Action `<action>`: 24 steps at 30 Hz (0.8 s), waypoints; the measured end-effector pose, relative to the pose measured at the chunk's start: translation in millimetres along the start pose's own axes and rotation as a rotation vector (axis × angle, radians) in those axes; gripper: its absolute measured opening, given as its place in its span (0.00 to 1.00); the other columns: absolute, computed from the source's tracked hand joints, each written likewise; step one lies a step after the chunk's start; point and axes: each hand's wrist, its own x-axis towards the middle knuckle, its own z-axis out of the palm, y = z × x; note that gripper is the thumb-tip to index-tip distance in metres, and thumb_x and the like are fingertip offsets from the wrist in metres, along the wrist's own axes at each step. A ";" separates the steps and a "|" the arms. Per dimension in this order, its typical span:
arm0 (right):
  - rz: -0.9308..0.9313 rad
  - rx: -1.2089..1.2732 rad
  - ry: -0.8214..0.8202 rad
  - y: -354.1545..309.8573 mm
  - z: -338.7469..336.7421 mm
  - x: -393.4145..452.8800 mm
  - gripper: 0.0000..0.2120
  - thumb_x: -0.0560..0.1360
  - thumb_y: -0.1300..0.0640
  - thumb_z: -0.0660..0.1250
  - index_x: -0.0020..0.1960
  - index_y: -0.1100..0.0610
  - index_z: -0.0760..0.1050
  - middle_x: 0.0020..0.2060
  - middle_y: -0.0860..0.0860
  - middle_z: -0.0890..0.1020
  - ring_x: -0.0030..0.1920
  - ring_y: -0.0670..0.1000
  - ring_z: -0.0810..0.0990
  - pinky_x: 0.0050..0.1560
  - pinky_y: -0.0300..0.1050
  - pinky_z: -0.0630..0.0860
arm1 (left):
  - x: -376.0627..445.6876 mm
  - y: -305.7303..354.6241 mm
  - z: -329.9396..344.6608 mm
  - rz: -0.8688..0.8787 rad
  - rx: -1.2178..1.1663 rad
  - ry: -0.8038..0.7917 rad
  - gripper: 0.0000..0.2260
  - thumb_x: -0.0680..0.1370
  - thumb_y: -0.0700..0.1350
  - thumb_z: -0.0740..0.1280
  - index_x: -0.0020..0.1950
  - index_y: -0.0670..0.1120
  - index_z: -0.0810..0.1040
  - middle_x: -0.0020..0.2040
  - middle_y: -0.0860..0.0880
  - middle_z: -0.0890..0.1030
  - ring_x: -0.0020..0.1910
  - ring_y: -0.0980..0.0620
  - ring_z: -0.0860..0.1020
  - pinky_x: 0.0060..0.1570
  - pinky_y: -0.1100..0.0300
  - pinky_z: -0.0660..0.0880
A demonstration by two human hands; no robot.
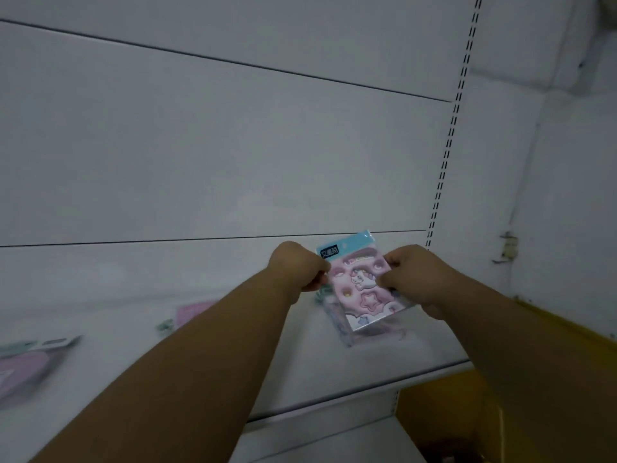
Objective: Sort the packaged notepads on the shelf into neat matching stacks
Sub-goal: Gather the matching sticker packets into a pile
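A pink packaged notepad (359, 285) with a light-blue header card and a cartoon print is held up just above the white shelf (384, 355), tilted toward me. My left hand (295, 270) pinches its left edge and my right hand (412, 277) pinches its right edge. More clear-wrapped packs seem to lie beneath it (337, 320), partly hidden. Another pink notepad (192, 312) lies flat on the shelf to the left, half covered by my left forearm. A further pink pack (30, 365) lies blurred at the far left edge.
The white back panel (233, 145) rises behind the shelf, with a slotted upright (447, 152) at its right end. A yellow surface (444, 416) sits below right of the shelf edge. A white wall (567, 195) closes off the right side.
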 end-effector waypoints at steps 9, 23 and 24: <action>-0.075 -0.519 -0.058 37.0 17.6 49.7 0.15 0.73 0.55 0.69 0.33 0.57 0.66 0.31 0.51 0.70 0.30 0.48 0.69 0.28 0.38 0.63 | 27.5 -12.5 50.4 0.118 0.515 0.114 0.15 0.70 0.46 0.76 0.52 0.40 0.81 0.50 0.44 0.83 0.50 0.47 0.82 0.54 0.53 0.80; -0.503 -0.353 -0.045 -27.0 51.8 17.1 0.11 0.75 0.54 0.68 0.55 0.57 0.77 0.49 0.53 0.81 0.51 0.54 0.80 0.51 0.47 0.76 | -19.5 -43.6 -7.5 0.341 0.805 0.272 0.08 0.74 0.42 0.70 0.52 0.49 0.80 0.47 0.52 0.80 0.46 0.53 0.76 0.48 0.60 0.76; -0.527 -0.323 -0.055 -37.6 60.7 12.6 0.11 0.75 0.54 0.67 0.55 0.56 0.77 0.49 0.52 0.81 0.51 0.53 0.80 0.51 0.47 0.76 | -26.6 -47.9 -24.3 0.327 0.815 0.305 0.08 0.74 0.42 0.69 0.52 0.49 0.80 0.48 0.52 0.80 0.46 0.53 0.77 0.48 0.59 0.76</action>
